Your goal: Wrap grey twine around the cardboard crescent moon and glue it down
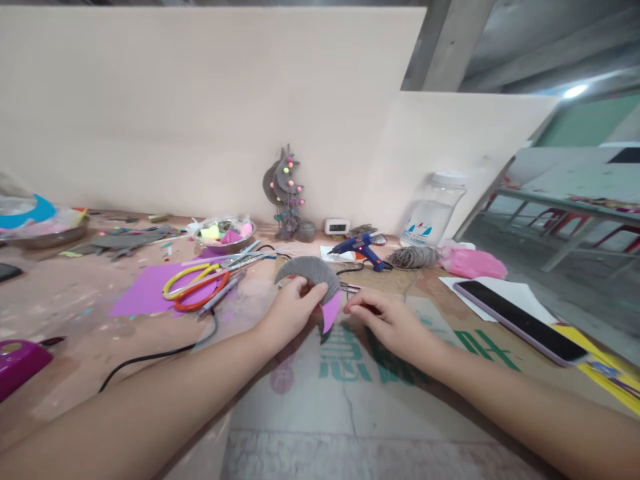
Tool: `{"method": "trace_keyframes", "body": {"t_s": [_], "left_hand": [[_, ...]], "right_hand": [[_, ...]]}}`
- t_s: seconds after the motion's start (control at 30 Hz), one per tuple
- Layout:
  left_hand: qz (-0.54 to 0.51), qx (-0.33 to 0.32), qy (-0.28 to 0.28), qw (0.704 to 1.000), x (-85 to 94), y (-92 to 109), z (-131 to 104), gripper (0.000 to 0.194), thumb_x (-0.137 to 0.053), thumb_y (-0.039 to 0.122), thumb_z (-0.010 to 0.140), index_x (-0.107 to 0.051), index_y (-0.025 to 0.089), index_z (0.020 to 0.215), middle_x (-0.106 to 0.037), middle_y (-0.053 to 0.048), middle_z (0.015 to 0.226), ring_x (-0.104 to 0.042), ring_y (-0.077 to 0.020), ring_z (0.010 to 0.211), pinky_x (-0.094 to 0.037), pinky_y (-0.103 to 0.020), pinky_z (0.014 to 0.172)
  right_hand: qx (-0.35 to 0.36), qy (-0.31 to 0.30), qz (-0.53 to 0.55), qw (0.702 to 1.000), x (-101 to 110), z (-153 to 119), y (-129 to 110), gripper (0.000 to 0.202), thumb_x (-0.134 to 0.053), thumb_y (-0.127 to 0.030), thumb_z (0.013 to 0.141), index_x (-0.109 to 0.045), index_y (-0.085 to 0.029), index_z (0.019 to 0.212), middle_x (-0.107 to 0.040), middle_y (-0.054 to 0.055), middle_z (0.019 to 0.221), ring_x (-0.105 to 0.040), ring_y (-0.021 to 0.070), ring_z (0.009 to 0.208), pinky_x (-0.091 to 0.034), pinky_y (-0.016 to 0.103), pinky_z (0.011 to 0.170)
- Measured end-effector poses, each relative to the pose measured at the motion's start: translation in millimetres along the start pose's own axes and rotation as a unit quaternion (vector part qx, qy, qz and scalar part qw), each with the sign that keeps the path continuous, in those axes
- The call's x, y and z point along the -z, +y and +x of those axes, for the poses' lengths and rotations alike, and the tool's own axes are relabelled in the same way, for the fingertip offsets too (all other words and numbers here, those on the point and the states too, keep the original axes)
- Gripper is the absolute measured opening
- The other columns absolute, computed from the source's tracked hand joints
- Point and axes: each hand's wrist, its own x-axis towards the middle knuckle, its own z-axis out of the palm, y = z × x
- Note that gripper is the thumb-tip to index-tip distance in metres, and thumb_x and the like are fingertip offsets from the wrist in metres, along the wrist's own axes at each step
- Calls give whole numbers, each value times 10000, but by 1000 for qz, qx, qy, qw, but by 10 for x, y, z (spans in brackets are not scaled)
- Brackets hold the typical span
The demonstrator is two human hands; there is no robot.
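Crescent moon point(308, 268), wrapped mostly in gray yarn, is up over the table point(70, 293), between two hands. Scissors point(233, 259) lie on purple paper point(145, 291). The left hand point(293, 310) pinches the moon, maybe to stop wobbles; its bare purple tip points down. Behind, the blue glue gun's point(364, 251) nose is over white paper point(326, 256), maybe for drips. The right hand's point(395, 323) fingers curl near the tip; I can't tell if they pinch yarn.

Large green characters point(485, 348), not clearly legible, on brown cardboard sheet point(535, 373), blurred lettering point(419, 236) on clear plastic jar point(436, 208)
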Motion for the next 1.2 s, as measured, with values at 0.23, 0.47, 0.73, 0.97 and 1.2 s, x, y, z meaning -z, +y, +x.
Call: {"method": "trace_keyframes", "body": {"t_s": [0.23,0.47,0.73,0.97,1.2], "left_hand": [[53,-16,-9,998,3,50,-28,323,-542,423,758,-454,183,561,-503,26,525,-488,-125,540,-354,-246,520],[51,-12,-6,999,-9,80,-48,301,-536,393,763,-448,183,566,-499,33,515,-488,-117,521,-354,-240,516],[48,-19,-18,998,-14,25,-12,287,-524,395,775,-441,180,603,-507,27,550,-500,-119,546,-353,-235,509],[42,-8,-27,999,-8,45,-23,290,-527,396,768,-440,179,596,-492,29,556,-485,-116,552,-348,-230,510],[45,-17,-27,998,-8,43,-20,291,-524,401,768,-462,179,590,-491,27,550,-483,-121,546,-351,-239,518]], "right_hand": [[-72,-11,60,996,-13,4,-36,212,-397,-254,863,-551,-173,744,-518,-19,621,-472,105,563,-392,227,554],[-83,10,124,989,-53,6,-10,142,-476,-277,823,-570,-172,801,-535,-14,660,-488,103,580,-399,224,552],[-57,32,109,992,-75,10,59,111,-420,-148,797,-515,-180,843,-551,-3,754,-507,101,644,-409,225,589],[-55,10,126,990,-104,3,104,55,-422,-156,811,-450,-190,844,-475,-38,654,-470,94,560,-395,222,532],[-27,11,79,996,-91,-2,108,125,-382,-84,774,-441,-193,775,-463,-22,717,-464,98,634,-401,219,574]]}}
